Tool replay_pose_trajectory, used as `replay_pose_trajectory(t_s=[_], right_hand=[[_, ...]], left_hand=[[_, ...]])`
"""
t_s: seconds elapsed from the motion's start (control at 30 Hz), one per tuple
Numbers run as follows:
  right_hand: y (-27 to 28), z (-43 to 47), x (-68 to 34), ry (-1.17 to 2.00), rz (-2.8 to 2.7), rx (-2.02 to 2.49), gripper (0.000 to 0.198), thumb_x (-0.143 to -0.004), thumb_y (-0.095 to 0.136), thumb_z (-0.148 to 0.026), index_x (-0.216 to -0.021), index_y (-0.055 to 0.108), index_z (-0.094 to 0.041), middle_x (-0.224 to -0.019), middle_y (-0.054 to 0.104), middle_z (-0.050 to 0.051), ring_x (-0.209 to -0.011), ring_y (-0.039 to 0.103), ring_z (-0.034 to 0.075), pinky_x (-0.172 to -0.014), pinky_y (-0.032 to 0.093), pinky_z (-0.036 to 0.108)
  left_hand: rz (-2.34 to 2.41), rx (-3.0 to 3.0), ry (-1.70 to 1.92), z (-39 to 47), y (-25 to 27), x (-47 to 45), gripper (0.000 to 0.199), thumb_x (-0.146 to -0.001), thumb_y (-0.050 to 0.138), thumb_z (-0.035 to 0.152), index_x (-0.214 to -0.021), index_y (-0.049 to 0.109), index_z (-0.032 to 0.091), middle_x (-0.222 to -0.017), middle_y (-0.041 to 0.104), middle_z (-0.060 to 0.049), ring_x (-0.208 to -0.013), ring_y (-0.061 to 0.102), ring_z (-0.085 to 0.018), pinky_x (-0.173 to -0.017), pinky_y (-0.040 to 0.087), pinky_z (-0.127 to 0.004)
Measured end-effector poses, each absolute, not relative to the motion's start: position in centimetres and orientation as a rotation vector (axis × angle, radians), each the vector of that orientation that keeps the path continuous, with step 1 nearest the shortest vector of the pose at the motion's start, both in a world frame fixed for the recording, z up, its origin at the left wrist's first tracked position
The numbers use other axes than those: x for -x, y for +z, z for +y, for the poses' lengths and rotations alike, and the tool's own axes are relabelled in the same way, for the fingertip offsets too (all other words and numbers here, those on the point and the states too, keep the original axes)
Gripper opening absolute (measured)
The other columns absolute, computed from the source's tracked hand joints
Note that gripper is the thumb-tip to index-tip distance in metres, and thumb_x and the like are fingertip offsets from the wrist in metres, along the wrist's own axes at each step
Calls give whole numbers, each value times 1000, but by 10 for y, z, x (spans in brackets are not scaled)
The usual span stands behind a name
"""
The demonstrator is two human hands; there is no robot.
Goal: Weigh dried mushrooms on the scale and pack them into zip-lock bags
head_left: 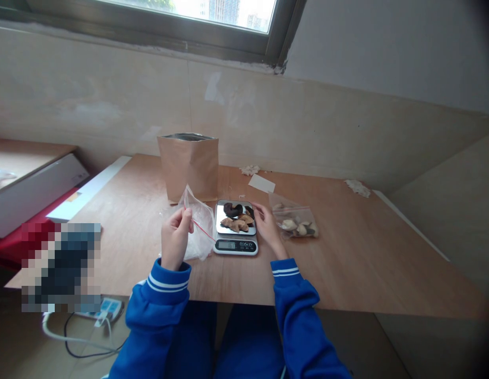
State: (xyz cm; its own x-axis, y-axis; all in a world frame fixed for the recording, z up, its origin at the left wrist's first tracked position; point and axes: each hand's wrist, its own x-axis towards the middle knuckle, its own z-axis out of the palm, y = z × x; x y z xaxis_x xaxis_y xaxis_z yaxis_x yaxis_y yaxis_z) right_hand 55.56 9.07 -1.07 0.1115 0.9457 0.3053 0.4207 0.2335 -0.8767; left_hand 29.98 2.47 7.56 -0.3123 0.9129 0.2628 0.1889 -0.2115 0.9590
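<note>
My left hand pinches the top edge of a clear zip bag with a red seal line. The bag hangs and lies limp on the table, left of a small digital kitchen scale. On the scale's steel plate rest several dried pieces, some tan slices and some dark curled ones. My right hand is at the plate's right edge, fingers stretched toward the dried pieces and partly spread. Whether its fingertips touch a piece is unclear. The reading on the display is too small to make out.
A brown paper pouch stands with its top agape behind the clear bag. Right of the scale lies another zip bag with pale pieces. A white card and crumpled bits lie near the wall. A power strip sits below left.
</note>
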Motion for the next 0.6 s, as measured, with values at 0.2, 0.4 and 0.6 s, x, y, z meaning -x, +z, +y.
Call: replay_pose_trajectory(t_s=[0.2, 0.4, 0.6], right_hand=[[-14, 93, -554, 661, -1363, 1380, 43, -86, 54, -55, -104, 62, -17, -111, 67, 14, -104, 63, 25, -96, 50, 46], [-12, 89, -547, 709, -1397, 1393, 50, -80, 62, -55, -111, 59, -16, -114, 64, 15, -100, 63, 23, -88, 52, 41], [-17, 93, -552, 637, -1434, 1407, 38, -82, 58, -49, -99, 64, -16, -104, 66, 12, -91, 62, 22, -84, 50, 39]], left_hand=[[1499, -1344, 1571, 25, 76, -298, 41, -85, 51, 39, -49, 43, 21, -49, 43, 1, -52, 42, -12, -53, 36, -25], [1466, -1346, 1565, 25, 76, -301, 39, -84, 51, 39, -49, 44, 21, -48, 43, 1, -51, 42, -12, -53, 36, -25], [1475, -1375, 1530, 23, 76, -303, 41, -84, 50, 40, -49, 43, 21, -48, 43, 1, -51, 42, -12, -54, 37, -25]])
